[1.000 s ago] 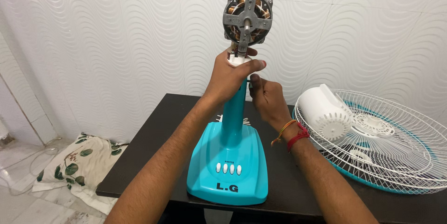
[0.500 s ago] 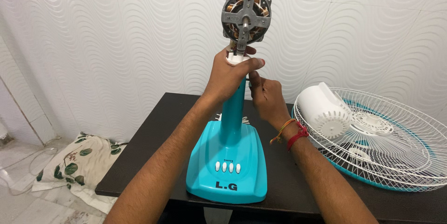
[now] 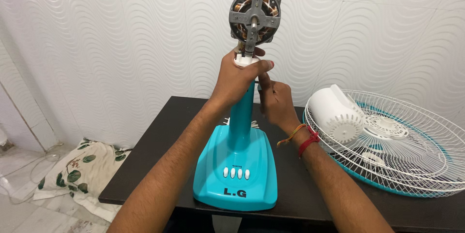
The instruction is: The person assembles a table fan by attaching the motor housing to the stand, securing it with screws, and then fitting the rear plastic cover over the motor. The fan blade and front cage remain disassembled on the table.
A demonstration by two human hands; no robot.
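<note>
A turquoise fan stand (image 3: 236, 165) with several white buttons stands upright on a dark table (image 3: 155, 150). On top of its column sits a bare grey motor (image 3: 255, 15) with copper windings showing. My left hand (image 3: 238, 79) is wrapped around the white neck just under the motor. My right hand (image 3: 277, 101) sits slightly lower on the right side of the column, its fingertips pinched against the column's back; what they hold is hidden.
To the right on the table lie white wire fan guards (image 3: 411, 136) over a turquoise blade, with a white motor cover (image 3: 334, 114) resting on them. A leaf-patterned cloth (image 3: 80, 170) lies on the floor at left. A white wavy wall is behind.
Both hands and the motor have shifted slightly left and up in view. The grip on the neck is the same.
</note>
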